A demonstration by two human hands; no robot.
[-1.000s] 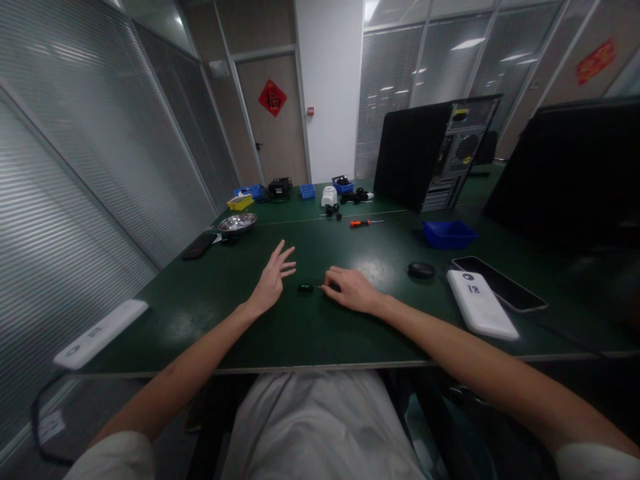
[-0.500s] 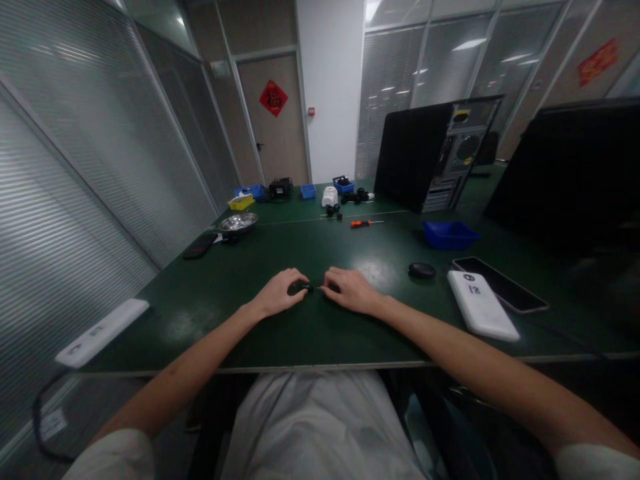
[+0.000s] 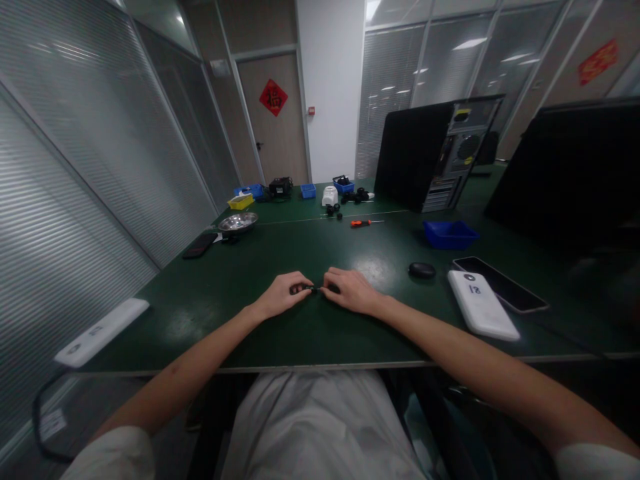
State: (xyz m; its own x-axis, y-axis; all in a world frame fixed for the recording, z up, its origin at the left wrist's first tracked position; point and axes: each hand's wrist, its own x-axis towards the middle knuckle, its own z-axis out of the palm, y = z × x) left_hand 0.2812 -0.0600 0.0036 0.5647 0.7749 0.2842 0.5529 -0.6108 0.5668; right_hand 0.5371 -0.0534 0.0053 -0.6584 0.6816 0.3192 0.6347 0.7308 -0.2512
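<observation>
Low over the front middle of the green table (image 3: 280, 333), my two hands face each other, fingertips almost meeting. My left hand (image 3: 283, 293) is closed in a pinch round a small black part (image 3: 309, 289), whose end pokes out toward the right. Thumb and fingers of my right hand (image 3: 350, 290) are pressed together at the tip of that part. A tiny light-coloured piece seems to show at these fingertips, too small to name. My fingers cover most of what lies between the hands.
To the right are a black mouse (image 3: 421, 270), a white power bank (image 3: 483, 303), a phone (image 3: 500, 283) and a blue tray (image 3: 450, 235). Farther back lie an orange screwdriver (image 3: 361, 224), a metal bowl (image 3: 239, 223) and a computer case (image 3: 415, 160). Another white power bank (image 3: 103, 332) sits at left.
My left hand has shifted slightly right, bringing the black part closer to my right fingertips. The gap between the hands has narrowed. My right hand has stayed almost still.
</observation>
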